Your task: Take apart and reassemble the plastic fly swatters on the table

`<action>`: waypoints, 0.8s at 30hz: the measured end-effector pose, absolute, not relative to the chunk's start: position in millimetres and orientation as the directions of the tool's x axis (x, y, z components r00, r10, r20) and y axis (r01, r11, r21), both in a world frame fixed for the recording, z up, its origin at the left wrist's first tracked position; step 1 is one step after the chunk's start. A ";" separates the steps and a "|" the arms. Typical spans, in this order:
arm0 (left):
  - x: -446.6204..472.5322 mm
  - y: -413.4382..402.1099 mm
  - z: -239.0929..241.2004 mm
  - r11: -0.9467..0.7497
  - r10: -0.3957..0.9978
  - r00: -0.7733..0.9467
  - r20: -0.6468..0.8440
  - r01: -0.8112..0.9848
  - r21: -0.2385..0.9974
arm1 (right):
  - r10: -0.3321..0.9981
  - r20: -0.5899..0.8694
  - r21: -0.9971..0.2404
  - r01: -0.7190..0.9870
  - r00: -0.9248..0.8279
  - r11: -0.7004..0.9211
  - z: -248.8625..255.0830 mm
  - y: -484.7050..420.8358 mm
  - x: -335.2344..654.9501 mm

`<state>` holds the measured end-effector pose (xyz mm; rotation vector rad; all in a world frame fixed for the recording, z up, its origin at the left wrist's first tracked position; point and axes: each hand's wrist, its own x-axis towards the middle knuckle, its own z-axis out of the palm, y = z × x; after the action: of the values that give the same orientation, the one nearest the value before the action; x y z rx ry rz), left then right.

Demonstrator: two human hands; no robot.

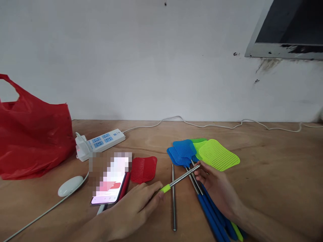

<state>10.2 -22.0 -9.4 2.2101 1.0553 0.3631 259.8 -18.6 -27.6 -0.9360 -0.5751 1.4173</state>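
Observation:
My left hand is closed around the yellow-green grip of a headless fly swatter handle, its silver rod slanting up to the right. At the rod's bare tip, the curled fingers of my right hand hold the end. Beneath that hand lie several fly swatters with blue heads, yellow-green heads and long blue handles. A loose silver rod rests on the table between my hands. Left of it is a loose red swatter head.
A lit phone leans on a red object at left, partly blurred out. Beside it are a white rounded device with a cable and a power strip. A red plastic bag stands far left. A thin cord runs along the wall.

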 end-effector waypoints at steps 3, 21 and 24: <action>7.0 -23.2 -14.3 -0.456 0.763 0.645 -0.052 0.593 0.664 | 0.972 -0.208 -0.804 -0.585 0.110 -0.106 -26.8 -16.2 265.3; 29.1 -32.5 -17.8 -0.360 0.823 0.565 -0.066 0.608 0.707 | 0.995 -0.095 -0.873 -0.477 -0.035 -0.100 -14.1 -19.1 242.0; 28.3 -33.7 -16.1 -0.414 0.805 0.593 0.000 0.562 0.716 | 0.999 -0.040 -0.904 -0.427 0.007 -0.033 -11.6 -15.2 248.5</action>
<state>28.3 -33.7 -16.1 2.1329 1.0783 0.4544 248.5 -15.2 -11.6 -0.9117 -0.8497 1.4017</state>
